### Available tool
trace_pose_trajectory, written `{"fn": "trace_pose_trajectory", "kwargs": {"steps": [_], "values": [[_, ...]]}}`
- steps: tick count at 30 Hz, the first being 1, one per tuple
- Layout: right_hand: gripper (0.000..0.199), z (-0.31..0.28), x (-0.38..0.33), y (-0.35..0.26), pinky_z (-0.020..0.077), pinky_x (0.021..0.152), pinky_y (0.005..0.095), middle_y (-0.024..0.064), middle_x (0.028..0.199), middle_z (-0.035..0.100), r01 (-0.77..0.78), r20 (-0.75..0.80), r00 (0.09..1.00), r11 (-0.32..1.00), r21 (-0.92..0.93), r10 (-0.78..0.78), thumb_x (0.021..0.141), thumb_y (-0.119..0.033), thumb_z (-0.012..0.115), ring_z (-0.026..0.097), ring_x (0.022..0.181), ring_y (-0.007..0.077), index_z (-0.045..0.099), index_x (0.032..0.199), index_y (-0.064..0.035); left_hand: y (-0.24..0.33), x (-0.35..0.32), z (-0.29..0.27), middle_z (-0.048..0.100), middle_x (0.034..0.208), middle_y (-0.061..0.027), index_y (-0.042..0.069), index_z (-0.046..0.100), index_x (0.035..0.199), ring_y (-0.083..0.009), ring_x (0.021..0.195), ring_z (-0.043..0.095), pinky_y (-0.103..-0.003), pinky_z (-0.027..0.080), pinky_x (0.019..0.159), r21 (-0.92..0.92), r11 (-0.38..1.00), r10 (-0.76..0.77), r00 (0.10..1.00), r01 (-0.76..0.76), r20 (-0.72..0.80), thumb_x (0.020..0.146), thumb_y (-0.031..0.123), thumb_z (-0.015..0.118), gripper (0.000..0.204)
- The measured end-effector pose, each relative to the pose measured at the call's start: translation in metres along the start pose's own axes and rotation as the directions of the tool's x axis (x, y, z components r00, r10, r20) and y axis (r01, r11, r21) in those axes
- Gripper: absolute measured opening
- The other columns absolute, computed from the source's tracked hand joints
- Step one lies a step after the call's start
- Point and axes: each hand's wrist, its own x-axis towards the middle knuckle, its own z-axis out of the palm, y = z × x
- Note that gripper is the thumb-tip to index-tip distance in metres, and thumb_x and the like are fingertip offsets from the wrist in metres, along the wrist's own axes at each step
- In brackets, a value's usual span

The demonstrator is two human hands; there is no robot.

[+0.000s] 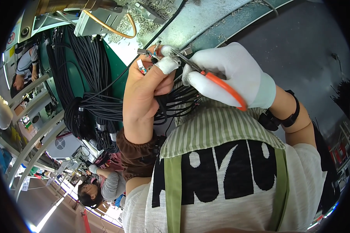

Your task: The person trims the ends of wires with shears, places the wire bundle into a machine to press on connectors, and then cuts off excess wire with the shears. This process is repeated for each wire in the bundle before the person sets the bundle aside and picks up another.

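My left hand [142, 93] is closed, with white covers on its thumb and a fingertip. It pinches several cable ends with small metal connectors [142, 51] and coloured wires. A white-and-metal connector [141, 66] sticks out between its fingers. My right hand [241, 72], in a white glove, grips pliers [230, 88] with orange handles. Their metal jaws reach the cable ends at my left fingertips; whether they are biting on anything is too small to tell. More thin black cables [179, 101] run beneath my hands.
Thick coils of black cable [85, 58] hang at the left over a green surface. A bench [214, 29] strewn with pale scraps lies ahead, beside a machine with a yellow tube [112, 30]. Metal rails [35, 136] stand at the left. Two other people sit at the far left and lower left.
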Motion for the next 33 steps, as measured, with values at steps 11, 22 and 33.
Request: {"fn": "trace_pose_trajectory", "kwargs": {"steps": [11,22,33], "values": [[0.015,-0.04,0.073,0.023,0.0417,0.052,0.0331,0.009,0.061,0.051,0.613,-0.063,0.613,0.524,-0.591,-0.788,0.083,-0.019,0.062,0.054,0.054,0.0241,0.059,0.083,-0.0042,0.019,0.023,-0.028,0.043,0.074,0.0037,0.009,0.05,0.083,-0.0035,0.058,0.034,-0.017,0.024,0.045,0.014,0.986,0.164,0.98,-0.163,-0.116,0.089,0.011,0.059,0.012],[0.018,-0.064,0.118,0.014,0.0428,0.049,0.0327,0.008,0.056,0.053,0.699,0.291,0.708,0.697,-0.161,-0.643,0.079,-0.019,0.063,0.054,0.05,0.0237,0.061,0.075,-0.0022,0.05,0.047,-0.039,0.038,0.063,0.0044,0.008,0.049,0.078,-0.0051,0.054,0.031,-0.018,0.025,0.045,0.091,0.995,0.032,0.999,-0.032,0.001,0.087,0.02,0.064,0.021],[0.036,-0.049,0.113,0.0,0.0432,0.045,0.0288,0.0095,0.054,0.059,0.042,0.167,0.985,0.999,0.034,-0.047,0.087,-0.028,0.06,0.056,0.046,0.0152,0.063,0.066,0.0023,0.047,0.046,-0.03,0.049,0.063,0.0038,0.008,0.053,0.078,-0.0036,0.052,0.043,-0.017,0.031,0.046,0.589,0.79,0.337,0.924,-0.173,-0.18,0.075,0.038,0.078,0.04]]}}
